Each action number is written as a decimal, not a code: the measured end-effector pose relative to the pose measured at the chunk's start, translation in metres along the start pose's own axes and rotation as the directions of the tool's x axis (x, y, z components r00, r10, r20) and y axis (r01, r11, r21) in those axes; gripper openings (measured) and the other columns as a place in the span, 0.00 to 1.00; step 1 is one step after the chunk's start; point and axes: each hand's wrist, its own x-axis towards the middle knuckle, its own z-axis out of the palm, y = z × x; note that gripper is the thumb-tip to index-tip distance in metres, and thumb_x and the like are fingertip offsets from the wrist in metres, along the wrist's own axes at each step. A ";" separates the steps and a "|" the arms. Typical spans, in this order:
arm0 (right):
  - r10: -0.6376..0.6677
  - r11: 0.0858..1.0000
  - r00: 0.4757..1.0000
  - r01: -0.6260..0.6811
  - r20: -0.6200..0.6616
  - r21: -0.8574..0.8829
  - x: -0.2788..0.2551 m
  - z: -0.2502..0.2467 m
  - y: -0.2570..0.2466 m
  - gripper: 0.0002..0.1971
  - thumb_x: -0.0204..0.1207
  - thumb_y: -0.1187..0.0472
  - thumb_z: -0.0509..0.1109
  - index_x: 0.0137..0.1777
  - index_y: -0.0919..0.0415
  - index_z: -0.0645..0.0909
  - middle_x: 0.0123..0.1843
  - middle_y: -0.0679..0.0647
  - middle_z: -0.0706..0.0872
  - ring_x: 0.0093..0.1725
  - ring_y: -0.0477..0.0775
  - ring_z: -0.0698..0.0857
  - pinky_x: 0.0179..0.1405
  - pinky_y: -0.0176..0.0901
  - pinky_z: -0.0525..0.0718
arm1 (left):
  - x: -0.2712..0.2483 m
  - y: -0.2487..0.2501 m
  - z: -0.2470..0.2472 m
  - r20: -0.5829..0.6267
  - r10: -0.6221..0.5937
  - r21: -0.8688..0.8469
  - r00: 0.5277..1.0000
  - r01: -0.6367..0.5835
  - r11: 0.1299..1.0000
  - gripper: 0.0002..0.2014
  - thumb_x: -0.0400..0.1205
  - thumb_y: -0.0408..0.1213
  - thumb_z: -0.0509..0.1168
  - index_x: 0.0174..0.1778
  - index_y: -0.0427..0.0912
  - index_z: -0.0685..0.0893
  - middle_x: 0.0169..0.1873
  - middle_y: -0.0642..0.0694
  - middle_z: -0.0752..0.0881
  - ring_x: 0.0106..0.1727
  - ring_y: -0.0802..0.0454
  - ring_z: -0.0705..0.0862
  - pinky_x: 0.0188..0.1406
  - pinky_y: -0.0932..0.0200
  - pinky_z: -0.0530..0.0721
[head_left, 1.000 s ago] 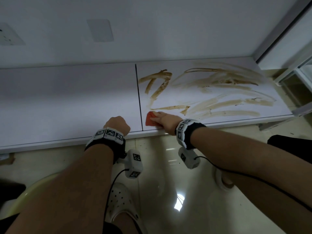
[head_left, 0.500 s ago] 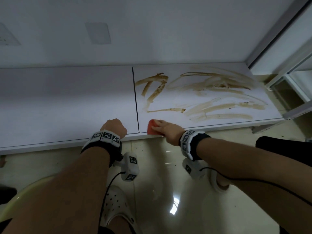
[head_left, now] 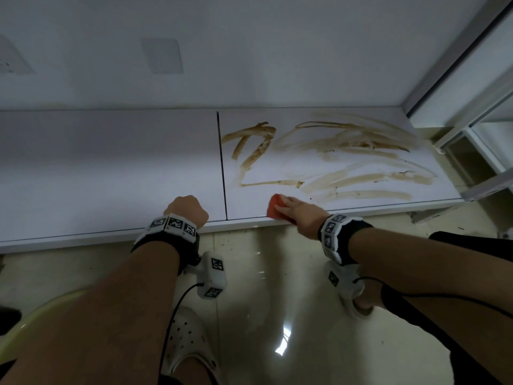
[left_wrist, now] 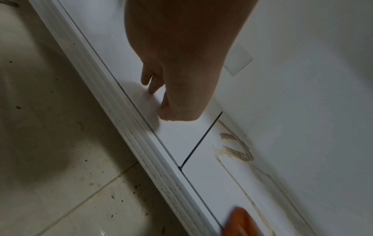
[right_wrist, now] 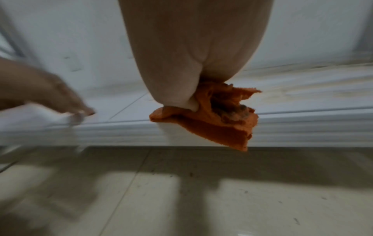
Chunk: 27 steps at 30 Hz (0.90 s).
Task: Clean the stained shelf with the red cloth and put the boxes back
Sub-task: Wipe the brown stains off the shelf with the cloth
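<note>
Right hand (head_left: 298,213): fingers lie flat over the red cloth (head_left: 275,207) and press it to the front lip of the shelf (head_left: 111,173), just right of the dark panel seam (head_left: 222,168). Underside of the grip is hidden in every view, so I cannot tell whether the thumb hooks the fabric.

Left hand (head_left: 186,208): curled, holding nothing, fingertips (left_wrist: 151,91) touching the clean left panel near its front edge. Judged a brace.

Cloth handling (judgement): soft, light, limp terry. It bunches and will drag rather than slide if pressed on one spot. Best taken as a wad under the whole palm, loose corners folded in, a fresh face turned down. Shelf is smooth and hard, probably slippery where the stain is wet.

Stain: brown streaks (head_left: 347,162) cover most of the right panel, from the seam to the far right end. Cloth sits at the near edge, below the lowest streaks. Cleaning judged barely begun. No boxes in any view.

View comparison:
- Right wrist: one corner of the cloth (right_wrist: 222,127) hangs over the shelf front, and dark brown soil is lodged in its folds. The head view shows neither, only a small red patch.
- Left wrist: fingertip contact with the shelf, hidden behind the knuckles from above. Also specks on the floor tiles (left_wrist: 80,183).
- Head: the only full map of the streaks.
</note>
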 end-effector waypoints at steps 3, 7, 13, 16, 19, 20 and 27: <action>-0.165 0.985 0.986 0.165 0.008 -0.055 0.014 0.003 -0.037 0.42 0.74 0.79 0.57 0.84 0.48 0.51 0.86 0.51 0.43 0.84 0.55 0.52 0.83 0.50 0.57 | 0.000 -0.001 -0.002 0.016 -0.001 0.005 1.000 0.001 1.000 0.14 0.78 0.32 0.58 0.25 0.42 0.70 0.32 0.49 0.75 0.41 0.49 0.76 0.42 0.61 0.73; -0.240 0.966 0.970 0.241 0.024 -0.097 0.052 -0.005 -0.073 0.41 0.77 0.77 0.59 0.84 0.51 0.47 0.86 0.53 0.41 0.85 0.55 0.48 0.83 0.48 0.54 | 0.002 -0.007 0.000 0.025 0.031 0.068 0.999 -0.033 0.997 0.15 0.79 0.34 0.58 0.25 0.44 0.68 0.41 0.47 0.77 0.44 0.50 0.75 0.42 0.61 0.72; -0.137 0.985 0.991 0.137 0.004 -0.106 0.063 -0.020 -0.042 0.40 0.78 0.75 0.60 0.84 0.50 0.47 0.86 0.52 0.41 0.85 0.55 0.48 0.82 0.50 0.53 | 0.002 -0.004 -0.004 0.059 0.022 0.055 0.998 -0.025 0.998 0.15 0.79 0.33 0.57 0.25 0.44 0.69 0.29 0.51 0.72 0.41 0.50 0.75 0.41 0.61 0.72; -0.082 0.983 0.997 0.081 -0.002 -0.166 0.046 -0.016 -0.021 0.40 0.78 0.72 0.61 0.84 0.51 0.46 0.86 0.53 0.41 0.85 0.56 0.48 0.83 0.53 0.52 | 0.001 -0.004 -0.004 0.055 0.034 0.036 0.998 -0.036 0.999 0.15 0.78 0.32 0.57 0.24 0.42 0.70 0.27 0.51 0.71 0.31 0.54 0.73 0.34 0.62 0.72; -0.135 0.964 0.990 0.139 0.030 -0.228 0.026 -0.008 -0.031 0.40 0.76 0.72 0.60 0.84 0.54 0.47 0.86 0.55 0.42 0.84 0.58 0.49 0.83 0.54 0.54 | 0.000 -0.004 -0.003 0.046 0.043 0.018 0.998 -0.044 0.999 0.14 0.78 0.32 0.58 0.25 0.41 0.70 0.28 0.50 0.72 0.30 0.55 0.71 0.30 0.64 0.70; -0.172 0.958 0.984 0.179 0.048 -0.225 0.022 -0.005 -0.041 0.40 0.76 0.72 0.60 0.84 0.54 0.47 0.86 0.55 0.42 0.84 0.58 0.50 0.83 0.54 0.55 | -0.001 -0.004 -0.004 0.041 0.049 0.014 0.998 -0.050 0.999 0.14 0.78 0.32 0.58 0.25 0.41 0.70 0.28 0.50 0.73 0.30 0.55 0.71 0.28 0.65 0.69; -0.315 0.934 0.945 0.324 0.084 -0.152 0.062 -0.012 -0.105 0.38 0.79 0.75 0.58 0.84 0.56 0.45 0.85 0.57 0.39 0.85 0.58 0.47 0.83 0.46 0.51 | 0.000 -0.014 -0.004 0.096 0.077 0.070 0.992 -0.084 0.994 0.13 0.82 0.36 0.54 0.53 0.39 0.83 0.62 0.41 0.82 0.58 0.46 0.80 0.55 0.57 0.77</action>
